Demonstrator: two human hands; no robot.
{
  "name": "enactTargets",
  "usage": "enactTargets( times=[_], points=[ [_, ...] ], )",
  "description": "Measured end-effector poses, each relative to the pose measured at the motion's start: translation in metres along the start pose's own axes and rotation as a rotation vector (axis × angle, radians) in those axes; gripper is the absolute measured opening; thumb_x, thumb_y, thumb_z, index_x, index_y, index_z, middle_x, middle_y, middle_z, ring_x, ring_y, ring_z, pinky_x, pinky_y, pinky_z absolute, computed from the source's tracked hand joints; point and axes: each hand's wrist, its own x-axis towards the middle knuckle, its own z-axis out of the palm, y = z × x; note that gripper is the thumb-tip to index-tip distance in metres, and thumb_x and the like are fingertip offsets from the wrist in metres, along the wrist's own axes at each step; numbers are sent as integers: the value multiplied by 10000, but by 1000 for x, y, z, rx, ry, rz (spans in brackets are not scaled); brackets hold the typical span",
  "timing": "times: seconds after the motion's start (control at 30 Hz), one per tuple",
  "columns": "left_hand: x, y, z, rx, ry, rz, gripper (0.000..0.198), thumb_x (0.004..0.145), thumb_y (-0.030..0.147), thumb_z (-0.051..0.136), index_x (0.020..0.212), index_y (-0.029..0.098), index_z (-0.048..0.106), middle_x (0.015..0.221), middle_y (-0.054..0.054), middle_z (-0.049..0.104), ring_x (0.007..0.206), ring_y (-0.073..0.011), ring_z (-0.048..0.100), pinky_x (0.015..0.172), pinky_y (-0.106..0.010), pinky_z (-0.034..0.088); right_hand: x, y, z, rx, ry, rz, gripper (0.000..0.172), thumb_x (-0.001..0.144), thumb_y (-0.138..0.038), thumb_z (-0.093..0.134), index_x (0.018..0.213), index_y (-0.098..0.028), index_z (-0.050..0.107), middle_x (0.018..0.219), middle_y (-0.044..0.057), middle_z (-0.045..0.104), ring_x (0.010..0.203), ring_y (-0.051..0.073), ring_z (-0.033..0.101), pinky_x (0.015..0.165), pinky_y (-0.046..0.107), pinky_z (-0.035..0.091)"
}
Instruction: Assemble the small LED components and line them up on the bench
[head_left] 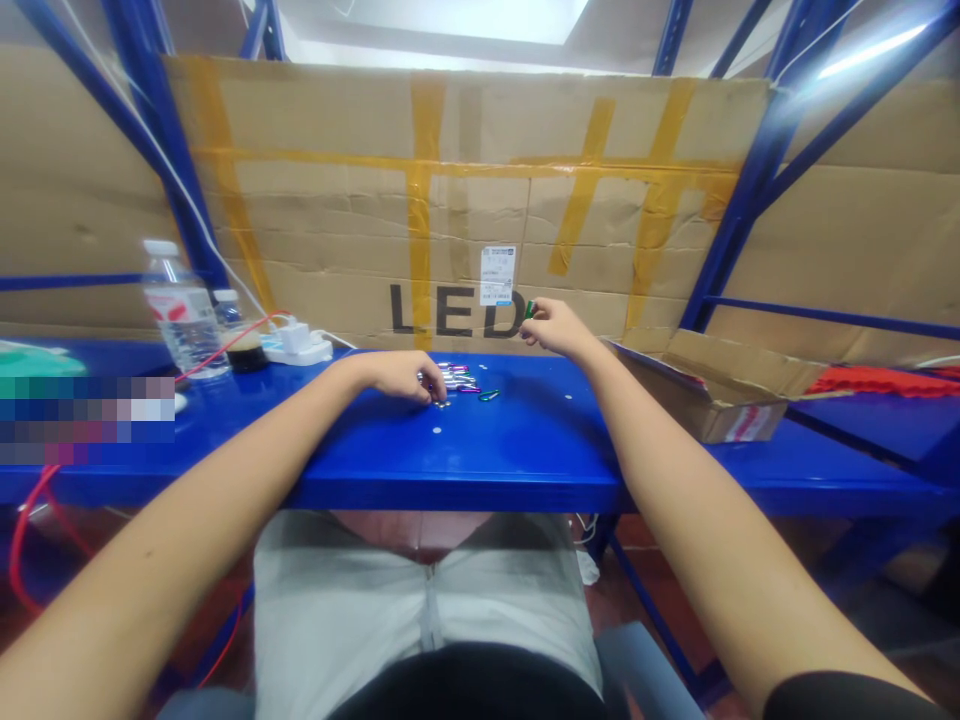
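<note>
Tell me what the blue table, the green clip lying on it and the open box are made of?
Blue table: probably painted metal, glossy, showing reflections. Green clip: perhaps coloured metal, shiny, with glints. Open box: cardboard, dull brown, with flaps.

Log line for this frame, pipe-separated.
left hand: at clips on table | right hand: raised, holding green item | box: open, right of right hand
</note>
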Motion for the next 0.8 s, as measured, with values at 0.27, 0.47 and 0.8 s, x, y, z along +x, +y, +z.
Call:
enactTargets(
  times=[0.27, 0.47, 0.8],
  points=[
    [6, -8, 4, -1, 3, -17, 259, 735, 215, 678, 976, 211, 772, 986, -30, 750, 898, -167, 652, 791, -222, 446, 2, 4, 1, -24, -54, -21, 111, 765, -104, 627, 828, -169, 562, 728, 46, 650, 631, 142, 609, 514, 242, 418],
    [8, -9, 5, 58, 16, -16, 193, 733, 252, 667, 901, 202, 748, 926, -26, 738, 869, -170, 632, 772, -237, 430, 0, 3, 9, -21, -126, -26, 142, 743, -49, 607, 762, -173, 540, 665, 29, 629, 593, 132, 586, 526, 247, 434],
    [3, 6, 5, -12, 120, -42, 186, 701, 278, 641, 859, 184, 671, 833, -16, 684, 754, -155, 599, 675, -257, 428, -12, -11, 16, -102, -221, -58, 187, 745, -33, 629, 710, -177, 514, 662, 29, 640, 615, 137, 603, 537, 233, 440]
  ],
)
